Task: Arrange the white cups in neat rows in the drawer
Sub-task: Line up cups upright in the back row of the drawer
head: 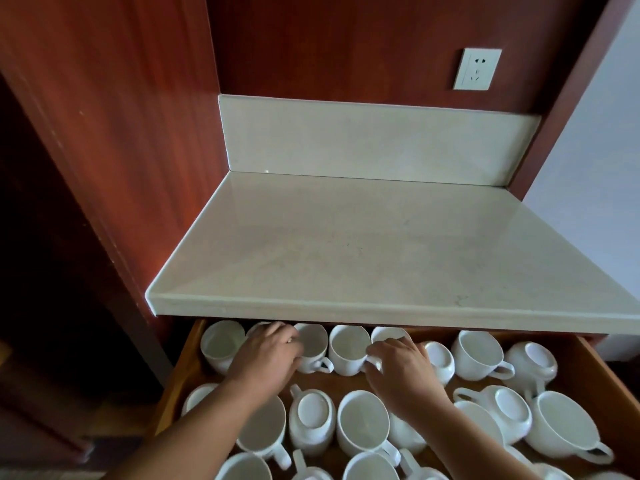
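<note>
jumbled white cups [360, 424] at bottom centre, some upside down, wooden drawer [599, 382], left hand [266, 355] curled over a back-row cup [313, 342], right hand [398, 365] pinching the neighbour cup [346, 344] by its handle, beige countertop [381, 244] above, wall socket [478, 68] upper right

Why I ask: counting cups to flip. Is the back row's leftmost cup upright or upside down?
Upright: the cup shows its open mouth and empty inside.
</note>
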Tool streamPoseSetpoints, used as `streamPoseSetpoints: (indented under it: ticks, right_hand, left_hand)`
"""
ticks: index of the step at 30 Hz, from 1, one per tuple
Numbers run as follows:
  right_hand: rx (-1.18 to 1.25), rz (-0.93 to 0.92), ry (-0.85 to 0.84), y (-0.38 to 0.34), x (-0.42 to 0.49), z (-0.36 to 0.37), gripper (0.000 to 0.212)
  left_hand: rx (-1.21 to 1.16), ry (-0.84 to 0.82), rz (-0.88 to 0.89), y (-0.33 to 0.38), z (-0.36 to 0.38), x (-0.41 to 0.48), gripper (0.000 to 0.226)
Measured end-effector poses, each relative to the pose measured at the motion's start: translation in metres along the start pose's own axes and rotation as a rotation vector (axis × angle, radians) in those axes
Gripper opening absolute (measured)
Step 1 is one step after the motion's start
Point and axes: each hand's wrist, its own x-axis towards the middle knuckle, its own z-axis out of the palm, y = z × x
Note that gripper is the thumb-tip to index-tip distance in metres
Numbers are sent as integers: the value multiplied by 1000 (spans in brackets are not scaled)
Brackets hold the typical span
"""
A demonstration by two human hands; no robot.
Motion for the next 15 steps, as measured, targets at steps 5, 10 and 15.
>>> streamPoseSetpoints:
  ticks: [5, 10, 15]
  right_hand:
    - [3, 20, 18, -5, -4, 3, 35]
    - [59, -55, 50, -26, 0, 9, 36]
    - [10, -178, 40, -57, 11, 28, 31]
  left_hand:
    - [-3, 11, -23, 2, 5, 3, 9]
    - [-163, 88, -136, -15, -12, -15, 35]
    - [11, -84, -200, -66, -35, -50, 59]
